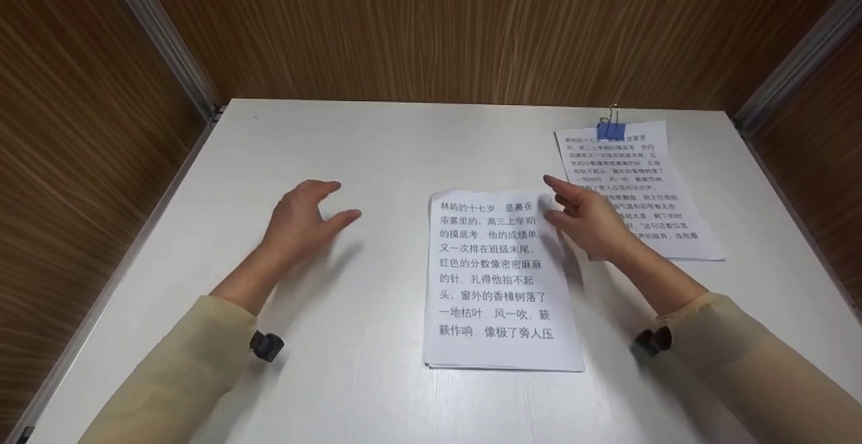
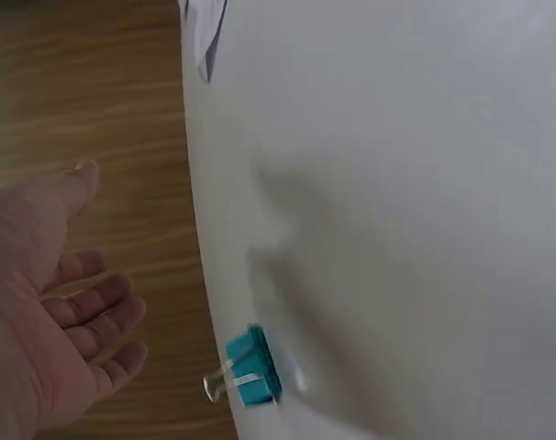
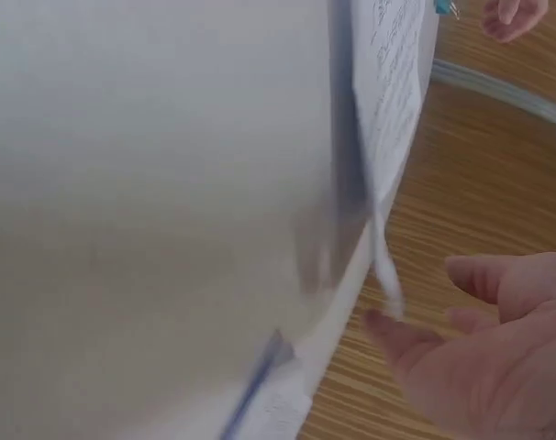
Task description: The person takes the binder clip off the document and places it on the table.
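Note:
A stack of printed sheets (image 1: 495, 351) lies on the white table, its top edge slightly raised. My right hand (image 1: 596, 225) hovers by its upper right corner, fingers loosely bent, gripping nothing. From the right wrist view, a fingertip (image 3: 385, 323) is close to the lifted paper corner; whether they touch, I cannot tell. Left of the sheets, my left hand (image 1: 300, 218) is held above the table, thumb and fingers apart with nothing between them. The left wrist view has a teal binder clip (image 2: 253, 367) on the table near that hand; in the head view it does not show.
At the back right lies another printed stack (image 1: 683, 245) with a blue binder clip (image 1: 611, 131) on its top edge. Wood-grain panels (image 1: 431, 33) wall the table (image 1: 377, 390) at the back and sides. Dark wrist cameras (image 1: 267, 346) sit on both sleeves.

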Demonstrator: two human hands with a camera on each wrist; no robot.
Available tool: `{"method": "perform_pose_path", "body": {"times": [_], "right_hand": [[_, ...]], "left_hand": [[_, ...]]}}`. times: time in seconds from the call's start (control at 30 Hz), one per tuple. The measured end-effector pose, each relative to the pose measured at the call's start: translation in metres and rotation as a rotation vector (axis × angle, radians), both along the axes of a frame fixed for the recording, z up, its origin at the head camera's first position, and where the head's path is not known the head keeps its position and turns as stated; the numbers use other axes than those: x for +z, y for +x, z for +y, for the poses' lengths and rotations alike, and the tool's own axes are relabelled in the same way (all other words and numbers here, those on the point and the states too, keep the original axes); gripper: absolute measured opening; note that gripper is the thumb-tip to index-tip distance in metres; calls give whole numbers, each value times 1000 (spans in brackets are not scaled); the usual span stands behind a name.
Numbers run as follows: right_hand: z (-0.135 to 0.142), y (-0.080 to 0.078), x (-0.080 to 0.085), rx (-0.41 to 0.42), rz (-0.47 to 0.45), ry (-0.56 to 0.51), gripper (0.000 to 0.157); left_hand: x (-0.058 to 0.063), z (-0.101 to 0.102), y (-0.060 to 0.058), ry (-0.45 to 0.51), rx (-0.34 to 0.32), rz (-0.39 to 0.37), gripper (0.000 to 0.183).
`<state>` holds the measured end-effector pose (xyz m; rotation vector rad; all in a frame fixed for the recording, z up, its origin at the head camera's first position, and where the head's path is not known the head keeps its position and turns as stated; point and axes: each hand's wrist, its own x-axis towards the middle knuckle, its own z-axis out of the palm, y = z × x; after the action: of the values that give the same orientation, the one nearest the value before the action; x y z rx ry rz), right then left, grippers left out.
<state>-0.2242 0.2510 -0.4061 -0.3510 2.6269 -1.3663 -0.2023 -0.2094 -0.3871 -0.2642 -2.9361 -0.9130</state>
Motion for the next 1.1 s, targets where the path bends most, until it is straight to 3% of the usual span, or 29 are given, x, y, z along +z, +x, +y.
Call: {"method": "perform_pose_path", "body": {"times": [0.13, 0.27, 0.4, 0.53, 0.83, 1.1], "right_hand": [[1, 19, 6, 44, 115, 230, 68], [2, 40, 3, 149, 202, 386, 68], [6, 59, -2, 245, 294, 504, 66], [10, 75, -4, 281, 340, 552, 67], [11, 95, -8, 386, 333, 621, 68], [4, 94, -12, 409, 277, 642, 70]], "left_hand": [[-3, 38, 19, -121, -92, 6, 71], [-8, 68, 35, -244, -190, -36, 78], [-13, 91, 48, -324, -293, -91, 86], [-20, 109, 56, -375, -383, -113, 92], [-36, 121, 63, -504, -545, -81, 87], [-35, 117, 57, -558, -551, -83, 85]]}}
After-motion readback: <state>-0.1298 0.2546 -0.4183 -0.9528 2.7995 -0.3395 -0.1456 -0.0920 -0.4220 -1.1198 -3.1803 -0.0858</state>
